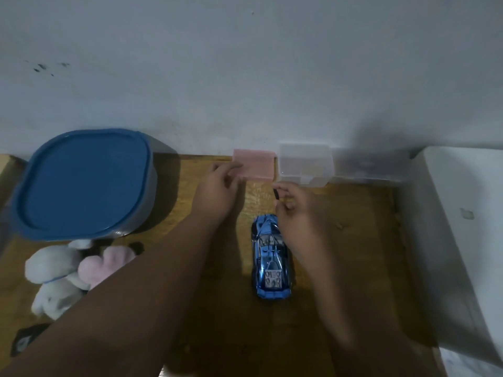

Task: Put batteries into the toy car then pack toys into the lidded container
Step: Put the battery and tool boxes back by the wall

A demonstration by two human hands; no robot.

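Looks barely begun: car [272, 257] upright at 6 o'clock, left fingers [221, 167] gripping a pink box [255, 164] at 12, right fingers [286, 190] pinching a likely battery [276, 194], toys [70, 270] at 8 unpacked, container [81, 183] at 9 lidded.

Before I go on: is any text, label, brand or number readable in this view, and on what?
No text can be read anywhere in this frame.
toy car: pale marks on its near-end panel, too blurred to read.
dark item at the lower left edge: pale patches, too blurred.
blue lid, pink box in the left hand, clear box: no label shows.
small dark object pinched by the right hand: too small to tell.
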